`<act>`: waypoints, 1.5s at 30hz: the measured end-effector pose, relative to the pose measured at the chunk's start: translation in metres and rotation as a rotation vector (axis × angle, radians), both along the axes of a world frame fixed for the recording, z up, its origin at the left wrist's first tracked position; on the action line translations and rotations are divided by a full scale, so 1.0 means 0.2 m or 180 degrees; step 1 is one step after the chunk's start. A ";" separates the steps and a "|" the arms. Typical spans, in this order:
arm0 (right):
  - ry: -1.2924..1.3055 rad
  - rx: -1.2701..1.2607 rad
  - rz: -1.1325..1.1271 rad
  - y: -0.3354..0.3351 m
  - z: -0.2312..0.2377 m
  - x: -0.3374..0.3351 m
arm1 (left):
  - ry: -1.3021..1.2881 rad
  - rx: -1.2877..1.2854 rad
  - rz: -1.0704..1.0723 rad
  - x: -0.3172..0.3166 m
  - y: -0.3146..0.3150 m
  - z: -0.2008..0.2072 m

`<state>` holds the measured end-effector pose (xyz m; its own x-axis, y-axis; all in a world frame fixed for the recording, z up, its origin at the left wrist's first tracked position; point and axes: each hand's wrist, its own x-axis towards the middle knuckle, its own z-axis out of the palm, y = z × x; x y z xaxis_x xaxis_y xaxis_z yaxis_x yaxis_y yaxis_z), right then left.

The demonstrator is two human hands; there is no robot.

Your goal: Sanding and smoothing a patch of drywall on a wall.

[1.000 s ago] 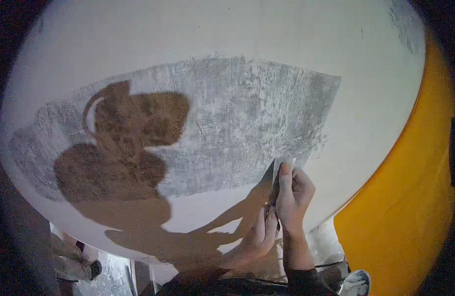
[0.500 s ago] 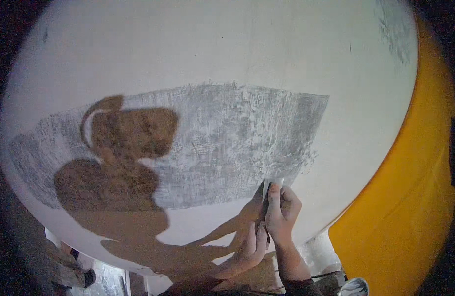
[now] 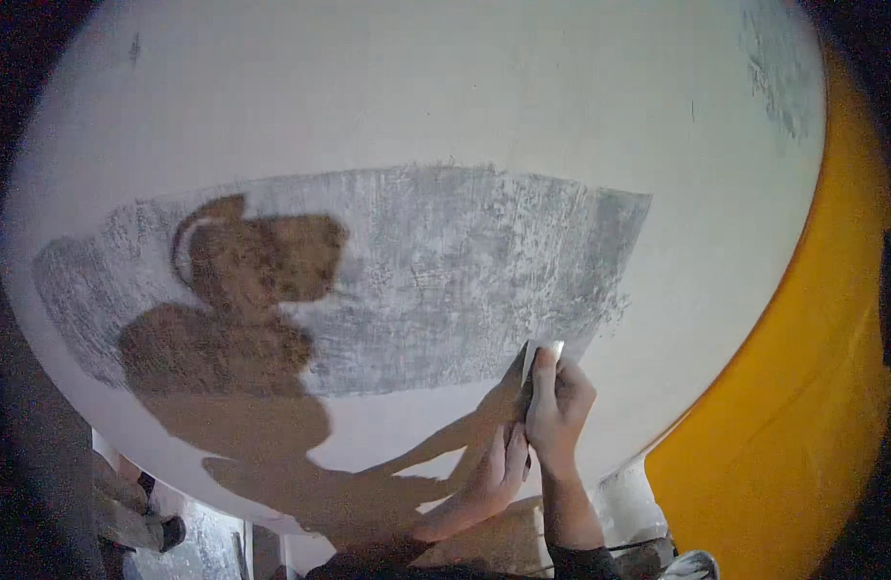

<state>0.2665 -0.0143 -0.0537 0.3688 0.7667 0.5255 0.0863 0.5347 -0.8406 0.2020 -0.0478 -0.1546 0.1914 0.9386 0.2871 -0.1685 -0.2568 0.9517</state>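
Note:
My right hand (image 3: 561, 406) is closed around a small flat metal-looking scraper (image 3: 543, 350), with the thumb pressed along it. The scraper's bright face is by the lower right edge of a rough grey patch (image 3: 465, 280) on a large, pale curved surface (image 3: 388, 106). Just below and to the left, my left hand (image 3: 499, 474) is closed, fingers together, close to my right wrist. Something dark shows at its edge, but what it holds is hidden.
Shadows of my head and arms fall across the patch's left side. Another grey patch (image 3: 779, 77) is at the upper right. An orange surface (image 3: 755, 464) borders the right. A person's legs and shoe (image 3: 141, 512) show lower left; a pale round container (image 3: 692, 565) stands lower right.
The scraper has tilted, so its face catches more light, and my right hand has shifted slightly right. My left hand stays close below it. The whole view has shifted slightly.

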 end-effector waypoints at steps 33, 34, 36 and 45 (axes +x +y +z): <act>-0.0883 -0.0032 0.1507 -0.16 -0.32 0.11 | -0.0217 0.0072 0.0091 -0.22 -0.11 -0.11; -0.1029 -0.0043 0.1688 -0.20 -0.40 0.10 | -0.0337 -0.0016 0.0212 -0.26 -0.16 -0.14; -0.1321 -0.0382 0.2165 -0.25 -0.54 0.04 | 0.0615 0.0999 0.1196 -0.39 -0.23 -0.18; -0.1303 -0.0444 0.3550 -0.33 -0.87 -0.44 | 0.0742 0.0943 0.1270 -0.84 -0.47 -0.40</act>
<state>0.1793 -0.0804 -0.2284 -0.7113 0.6175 0.3358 -0.0924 0.3914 -0.9156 0.0348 -0.1422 -0.2336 -0.0728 0.8367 0.5428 0.2034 -0.5203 0.8294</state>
